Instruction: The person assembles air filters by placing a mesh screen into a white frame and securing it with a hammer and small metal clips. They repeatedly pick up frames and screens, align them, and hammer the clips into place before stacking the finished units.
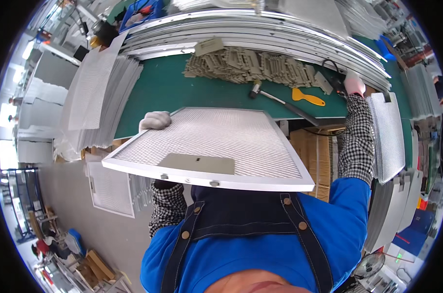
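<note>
A white-framed metal mesh panel (221,141) is tilted in front of my chest, a grey plate (197,163) set along its near edge. My left hand (155,120), in a white glove, is closed over the panel's far left edge. Small metal clips show on the near frame bar. My right hand (355,84), also gloved, is stretched out to the back right of the bench, beside a black tool (337,86) with a cable. Its fingers are mostly hidden, so a grip on that tool cannot be made out.
Across the green bench (158,88) lie a pile of grey-beige plates (251,64), a hammer (280,100) and a yellow scraper (308,97). Long metal profiles (260,31) run behind. Mesh sheets (97,93) stack at left; another mesh sheet (386,134) stands by my right arm.
</note>
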### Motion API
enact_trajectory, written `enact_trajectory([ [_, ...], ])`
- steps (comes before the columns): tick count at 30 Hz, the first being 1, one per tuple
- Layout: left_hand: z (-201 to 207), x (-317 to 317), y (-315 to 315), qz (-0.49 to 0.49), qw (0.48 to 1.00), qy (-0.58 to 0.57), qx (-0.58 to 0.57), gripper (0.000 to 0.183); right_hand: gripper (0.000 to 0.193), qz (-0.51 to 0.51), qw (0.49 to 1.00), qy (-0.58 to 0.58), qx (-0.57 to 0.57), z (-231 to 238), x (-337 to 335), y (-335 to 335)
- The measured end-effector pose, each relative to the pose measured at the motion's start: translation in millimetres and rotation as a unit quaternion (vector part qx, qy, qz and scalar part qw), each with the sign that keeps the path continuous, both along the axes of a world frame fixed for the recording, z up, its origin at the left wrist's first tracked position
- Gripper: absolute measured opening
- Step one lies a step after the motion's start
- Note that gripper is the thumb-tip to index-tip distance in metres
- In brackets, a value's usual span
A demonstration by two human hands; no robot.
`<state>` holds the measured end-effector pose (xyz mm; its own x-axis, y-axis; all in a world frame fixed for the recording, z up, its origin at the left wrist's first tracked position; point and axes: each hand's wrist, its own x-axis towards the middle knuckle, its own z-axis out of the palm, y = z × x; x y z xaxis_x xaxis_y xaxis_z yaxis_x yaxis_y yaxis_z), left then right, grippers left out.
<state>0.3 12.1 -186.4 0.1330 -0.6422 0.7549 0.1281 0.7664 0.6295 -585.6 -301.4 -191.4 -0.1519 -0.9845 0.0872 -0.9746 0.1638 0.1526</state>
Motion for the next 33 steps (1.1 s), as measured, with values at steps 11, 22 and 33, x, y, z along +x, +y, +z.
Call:
enact_trajectory([
  [11,-16.1,1.3,14.7,-0.031,0.999,-0.025,-0.030,0.032,0.024,0.049,0.997,0.051,-0.037,98.2,45.6,80.6],
  [22,-21.3,-9.3,39.0,0.050,0.998,-0.038,-0.002,0.031,0.006,0.561,0.828,-0.005,0.030,76.0,207.6,206.4],
  [33,-11.3,-23.4,59.1,0.120,0.988,-0.014,0.099,0.021,0.017,0.215,0.697,-0.560,0.394,112.6,213.9,186.2],
])
